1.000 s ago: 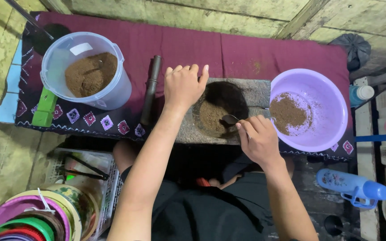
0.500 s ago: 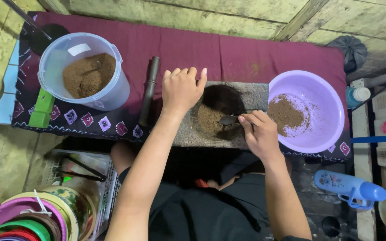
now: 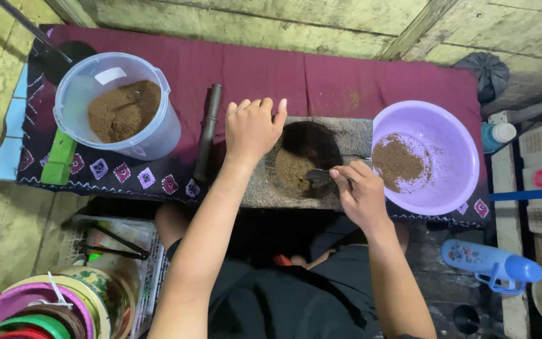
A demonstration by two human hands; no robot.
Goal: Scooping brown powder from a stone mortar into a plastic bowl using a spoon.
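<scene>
Head view, looking straight down, nearest first: dark-clothed lap filling the bottom edge, with a stack of round coloured plastic lids (image 3: 29,307) sitting at lower left beside a wire basket (image 3: 117,251), and a blue and white plastic bottle (image 3: 492,267) lying at lower right on the floor.

Reaching forward from there, right hand (image 3: 360,191) clenching around the handle of a small metal spoon (image 3: 318,175), bowl of the spoon dipping into the brown ground powder (image 3: 293,169) inside the hollow of a grey stone mortar slab (image 3: 352,135). Left hand (image 3: 253,127) resting flat on the left rim of that slab, fingers loosely spread, gripping nothing.

Lying just left of the left hand, a dark cylindrical pestle (image 3: 209,129), stretching lengthwise across the maroon patterned cloth (image 3: 346,78). Sitting just right of the slab, a round lilac plastic bowl (image 3: 450,129) holding a small heap of the same brown powder. Standing well to the left on the cloth, a clear plastic tub (image 3: 158,135) partly filled with brown powder, a green block (image 3: 59,157) lying near its base.

Beyond all of it, weathered wooden planks (image 3: 252,16) running along the top.
</scene>
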